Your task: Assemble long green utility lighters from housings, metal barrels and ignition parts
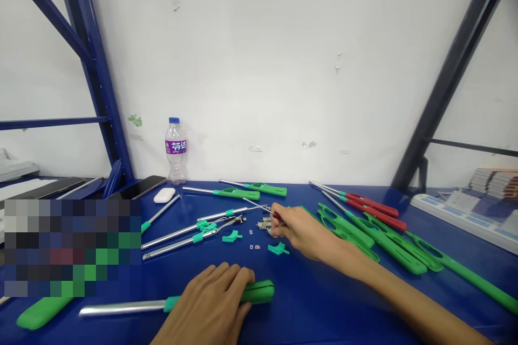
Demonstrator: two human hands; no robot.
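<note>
My left hand (216,302) is wrapped over the handle of a green long-nosed lighter (261,291), whose metal tube points left along the table. My right hand (297,226) pinches a screwdriver (261,206) with a thin metal shaft and a dark red handle mostly hidden in the fingers; its shaft points left and away from me. Small metallic parts (265,223) lie beside the right fingertips. Between the hands are a teal trigger (278,248), another teal trigger (232,236) and a few tiny pale pieces (257,247).
Detached metal tubes (178,245) lie left of centre. Green lighters (238,193) are at the back; red lighters (376,213) and opened green shells (348,229) lie right. A bottle (176,156), white case (164,195), phone (140,187) and power strip (465,223) border the blue table.
</note>
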